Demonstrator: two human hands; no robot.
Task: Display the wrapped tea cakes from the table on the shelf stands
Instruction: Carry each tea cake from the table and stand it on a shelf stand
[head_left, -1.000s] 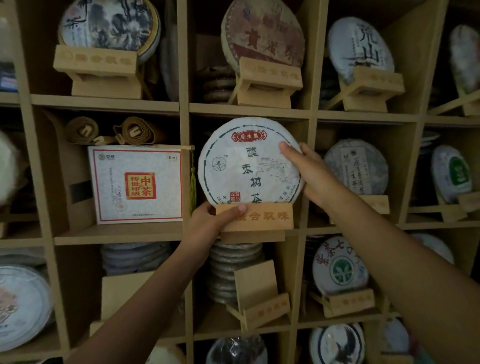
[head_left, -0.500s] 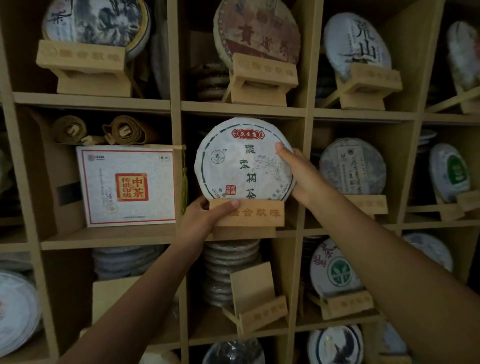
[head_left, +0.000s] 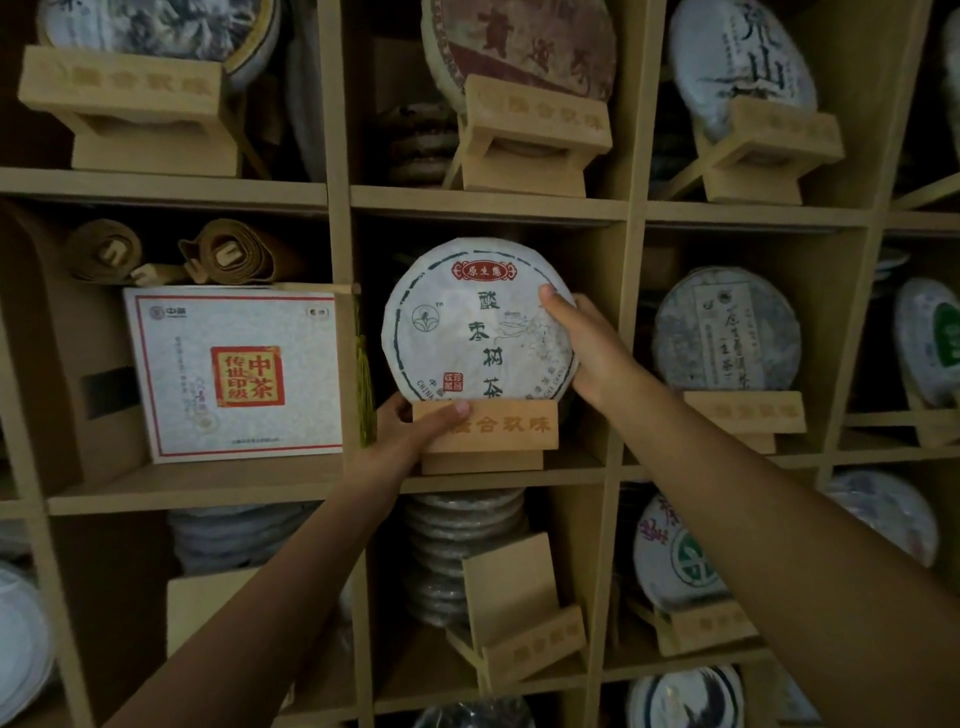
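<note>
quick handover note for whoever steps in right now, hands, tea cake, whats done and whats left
Left hand: grips the left end of the wooden stand in the middle cubby.
Right hand: grips the right edge of the white wrapped tea cake.
The cake stands upright, face out, its bottom edge behind the stand's front lip.
Done: cake is on its stand.
Left: let go with both hands and check it stays up. An empty stand sits in the cubby below. The table is not in view.

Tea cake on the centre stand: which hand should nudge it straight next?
Probably the right hand: it grips the tea cake at its right edge, thumb across the face. The left hand grips the wooden stand, steadying it.
</note>
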